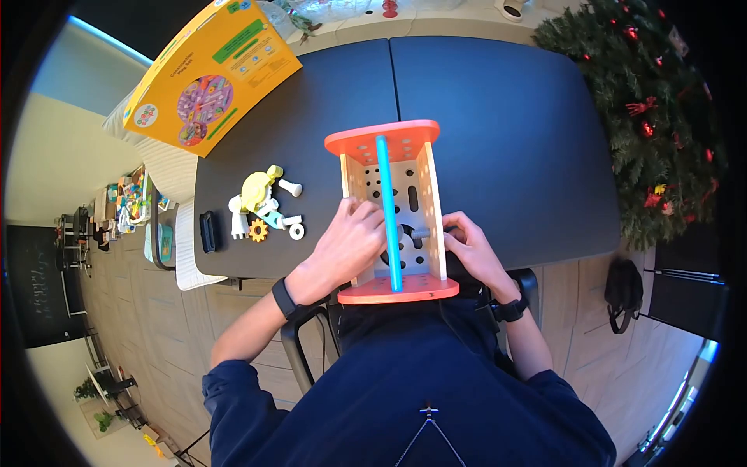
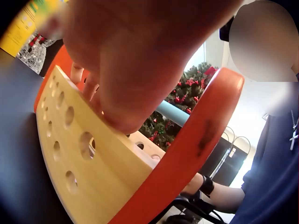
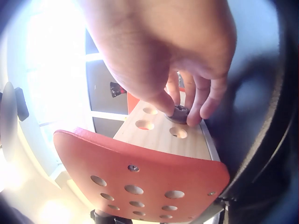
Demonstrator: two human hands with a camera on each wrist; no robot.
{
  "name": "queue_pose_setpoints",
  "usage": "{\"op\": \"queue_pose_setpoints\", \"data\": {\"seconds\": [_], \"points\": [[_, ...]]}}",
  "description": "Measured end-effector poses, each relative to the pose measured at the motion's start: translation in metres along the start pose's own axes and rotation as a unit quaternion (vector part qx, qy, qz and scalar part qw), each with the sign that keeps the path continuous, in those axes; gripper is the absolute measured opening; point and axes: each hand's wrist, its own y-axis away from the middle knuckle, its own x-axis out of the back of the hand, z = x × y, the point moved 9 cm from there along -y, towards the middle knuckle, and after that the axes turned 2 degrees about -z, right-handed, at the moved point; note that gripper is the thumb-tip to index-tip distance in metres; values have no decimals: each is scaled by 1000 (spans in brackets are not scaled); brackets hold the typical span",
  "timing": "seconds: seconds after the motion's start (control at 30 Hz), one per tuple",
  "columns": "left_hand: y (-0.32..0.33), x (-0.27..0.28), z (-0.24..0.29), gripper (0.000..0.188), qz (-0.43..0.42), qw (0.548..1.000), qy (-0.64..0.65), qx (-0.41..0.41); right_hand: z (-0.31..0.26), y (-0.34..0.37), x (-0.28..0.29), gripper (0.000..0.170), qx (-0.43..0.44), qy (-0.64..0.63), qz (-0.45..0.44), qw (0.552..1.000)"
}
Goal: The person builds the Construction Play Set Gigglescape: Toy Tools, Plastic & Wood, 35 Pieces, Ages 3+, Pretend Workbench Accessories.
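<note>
A wooden toy toolbox (image 1: 426, 179) with orange-red end panels and perforated sides stands at the table's near edge, its opening facing up. Lengthwise over it runs a blue rod handle (image 1: 388, 210). My right hand (image 1: 476, 247) is at the outer face of the right side panel, where thumb and fingers pinch the round head of a grey toy bolt (image 3: 179, 113). The bolt's shaft pokes into the box through that panel. Over the left side panel (image 2: 79, 135) reaches my left hand (image 1: 348, 237), its fingers bent down inside the box; the fingertips are hidden.
Left of the toolbox lies a pile of toy parts, with a yellow piece (image 1: 255, 191), an orange gear (image 1: 258, 229) and a white ring (image 1: 296, 231). A dark case (image 1: 208, 232) is near the left edge. Behind stands a yellow box (image 1: 214, 78); a decorated tree (image 1: 638, 117) is at right.
</note>
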Motion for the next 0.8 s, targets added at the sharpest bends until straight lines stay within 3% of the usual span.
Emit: {"op": "queue_pose_setpoints", "data": {"seconds": [0.07,0.17,0.27,0.47,0.67,0.8], "points": [[-6,-7,5,24,20,999,11,-24,-2,2,0,24,3,13,-2,1000],[-13,-26,3,26,-65,995,72,6,-2,4,1,27,10,20,1,1000],[-18,-29,0,27,-70,990,119,7,-3,6,2,27,-3,25,-2,1000],[-24,-35,0,27,-77,990,121,3,-6,7,2,28,-16,32,-2,999],[-27,-27,5,28,1,994,98,-44,-12,8,4,27,5,43,-6,999],[-29,-34,6,28,-35,994,97,-38,-15,8,5,26,4,51,-8,999]]}}
